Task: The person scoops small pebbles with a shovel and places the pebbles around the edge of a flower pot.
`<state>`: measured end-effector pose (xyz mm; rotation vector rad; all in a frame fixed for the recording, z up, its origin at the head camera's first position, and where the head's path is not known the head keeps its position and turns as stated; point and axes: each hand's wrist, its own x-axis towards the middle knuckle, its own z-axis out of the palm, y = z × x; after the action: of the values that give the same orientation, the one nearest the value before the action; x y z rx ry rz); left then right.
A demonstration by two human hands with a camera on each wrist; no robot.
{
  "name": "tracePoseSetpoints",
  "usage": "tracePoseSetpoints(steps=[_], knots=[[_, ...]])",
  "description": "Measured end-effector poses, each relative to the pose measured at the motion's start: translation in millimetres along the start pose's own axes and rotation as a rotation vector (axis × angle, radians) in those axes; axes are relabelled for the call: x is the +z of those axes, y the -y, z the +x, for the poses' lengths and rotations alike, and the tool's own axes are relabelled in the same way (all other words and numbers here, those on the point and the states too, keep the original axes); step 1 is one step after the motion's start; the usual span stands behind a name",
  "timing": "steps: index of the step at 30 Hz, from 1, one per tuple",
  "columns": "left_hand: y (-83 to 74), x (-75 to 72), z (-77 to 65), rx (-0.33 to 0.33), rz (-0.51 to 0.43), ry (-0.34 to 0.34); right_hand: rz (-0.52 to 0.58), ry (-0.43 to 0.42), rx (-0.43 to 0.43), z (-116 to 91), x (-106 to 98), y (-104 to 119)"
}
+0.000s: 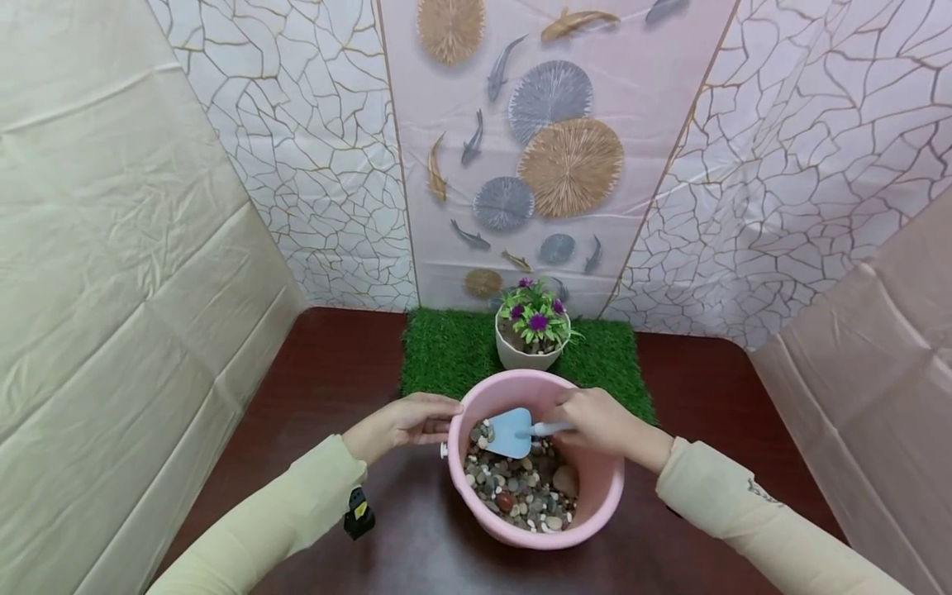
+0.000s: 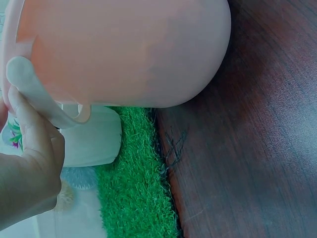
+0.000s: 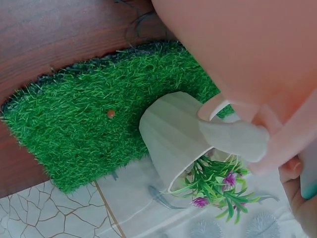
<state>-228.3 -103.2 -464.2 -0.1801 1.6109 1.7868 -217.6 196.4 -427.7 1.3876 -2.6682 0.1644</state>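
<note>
Head looks down; nearer wrist views share bucket [image 2: 133,49].

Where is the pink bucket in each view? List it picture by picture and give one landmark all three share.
Head: the pink bucket is in the lower middle, just right of centre.
Left wrist: the bucket fills the upper left, sideways and cut off by the frame.
Right wrist: the bucket takes the upper right, also cut off.
Shared landmark: the green turf mat, below the bucket in the left wrist view.

The bucket [image 2: 124,54] looks smooth plastic (rather matt), the tabletop [image 2: 237,158] glossy wood, the turf [image 2: 133,198] rough.
</note>
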Motion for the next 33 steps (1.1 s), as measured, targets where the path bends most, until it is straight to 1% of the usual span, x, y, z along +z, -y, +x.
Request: tracePoseSetpoints(steps=[7,14,19,25,33], knots=[[2.2,1.6,-0.8,-0.013,0.012,0.002,0.057,0.008,-0.014,-4,3,-3],[1.1,2.8,-0.8,-0.008,0.019,0.010,0.091,-0.039,-0.045,-8,1,-6],[-1.2,1.5,-0.3,-0.009,0.015,0.015,0.089,-0.051,-0.045,-7,-5,-10],[1.8,2.8,-0.6,0.003,0.019,0.015,0.075,-0.042,-0.039,-11,-7,-13],[0.0,3.2,-2.5,0.009,0.031,-0.020,0.075,-0.040,-0.024,-13,-14,-13]])
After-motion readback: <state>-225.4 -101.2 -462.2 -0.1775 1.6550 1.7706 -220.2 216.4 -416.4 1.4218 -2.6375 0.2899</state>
